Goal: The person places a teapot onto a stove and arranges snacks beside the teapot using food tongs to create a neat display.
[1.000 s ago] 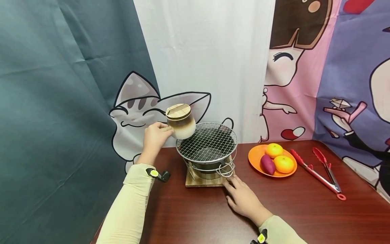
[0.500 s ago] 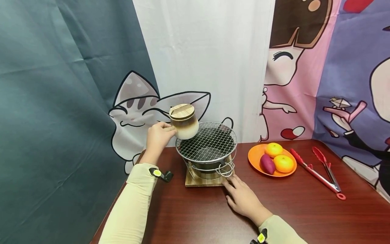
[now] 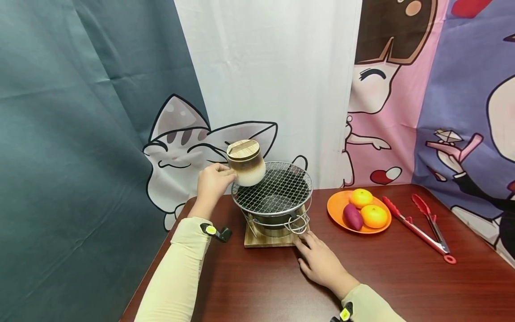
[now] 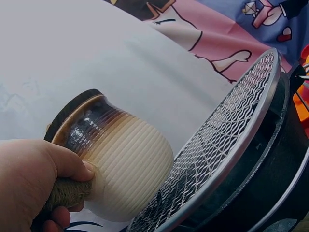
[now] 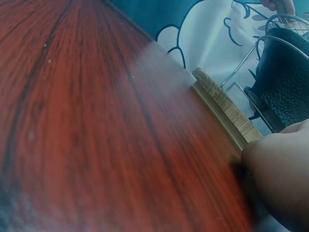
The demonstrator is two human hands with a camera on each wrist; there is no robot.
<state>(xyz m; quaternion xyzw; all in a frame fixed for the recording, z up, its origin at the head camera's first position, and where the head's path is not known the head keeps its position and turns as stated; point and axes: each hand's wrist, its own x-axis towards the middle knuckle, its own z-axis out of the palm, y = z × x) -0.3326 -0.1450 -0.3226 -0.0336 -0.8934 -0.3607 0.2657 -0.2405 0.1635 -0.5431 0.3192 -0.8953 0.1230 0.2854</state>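
My left hand (image 3: 215, 182) grips the twine-wrapped side handle (image 4: 72, 192) of a ceramic teapot (image 3: 248, 172), cream below and brown above, with a flat wooden lid (image 3: 243, 149). No spout shows. The teapot is over the left part of a round wire grill mesh (image 3: 281, 188) on a black stove (image 3: 273, 220); in the left wrist view its lower side overlaps the mesh edge, and contact cannot be told. Fingers stretched out, my right hand (image 3: 323, 264) touches the front right corner of the stove's square wooden base (image 3: 267, 241).
To the right of the stove lies an orange plate (image 3: 335, 208) with two oranges (image 3: 374, 216) and a purple sweet potato (image 3: 353, 218). Red and silver tongs (image 3: 418, 232) lie beyond it. A printed curtain (image 3: 277, 80) hangs behind the table (image 3: 257, 286).
My left hand has carried the teapot a little to the right, farther over the mesh, and slightly lower. My right hand stays at the base.
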